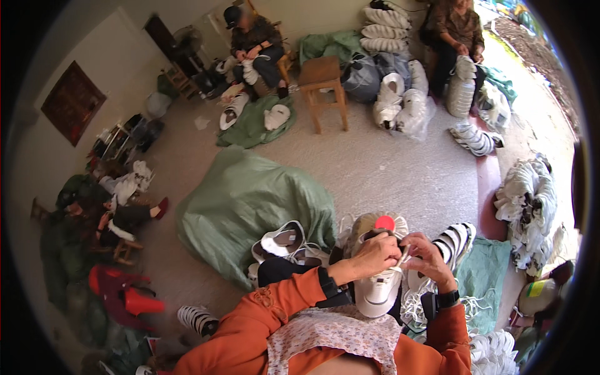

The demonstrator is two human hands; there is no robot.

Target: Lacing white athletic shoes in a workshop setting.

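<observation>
A white sneaker sits in front of me, toe toward my lap, above my floral apron. Both hands meet over its lacing. My left hand is closed, its fingertips pinching at the white shoelace near the tongue. Facing it, my right hand is also closed, with the lace between thumb and fingers. Just beyond the sneaker is a pale, wrinkle-covered bundle with a red disc. Several loose white laces hang beside my right forearm. The fingers partly hide the lace and eyelets.
A large green sack and white shoes lie ahead on the left. Stacked shoes stand near my right hand, by a green sheet. Other people work around the room. A wooden stool stands at the back.
</observation>
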